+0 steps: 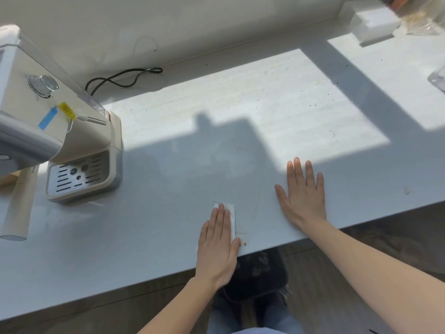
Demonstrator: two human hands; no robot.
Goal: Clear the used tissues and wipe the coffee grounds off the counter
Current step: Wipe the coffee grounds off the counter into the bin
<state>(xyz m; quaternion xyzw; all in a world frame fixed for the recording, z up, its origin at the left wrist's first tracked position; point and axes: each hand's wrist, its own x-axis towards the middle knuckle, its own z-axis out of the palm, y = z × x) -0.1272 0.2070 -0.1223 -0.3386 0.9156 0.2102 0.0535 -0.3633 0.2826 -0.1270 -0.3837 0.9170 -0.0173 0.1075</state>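
Note:
My left hand (218,244) lies flat on a white tissue (231,214) near the front edge of the pale grey counter (149,237), pressing it down. Only the tissue's far and right edges show past my fingers. A small brown smear of coffee grounds (243,243) sits just right of my left thumb, close to the edge. My right hand (304,192) rests palm down on the bare counter to the right, fingers spread, with nothing under it. A few dark specks (313,105) dot the sunlit part farther back.
A cream espresso machine (60,131) with a drip tray (79,175) stands at the left, its black cord (120,79) trailing along the back wall. A white box (373,22) and glassware (437,79) sit at the far right. A dark bin (260,273) is below the counter edge.

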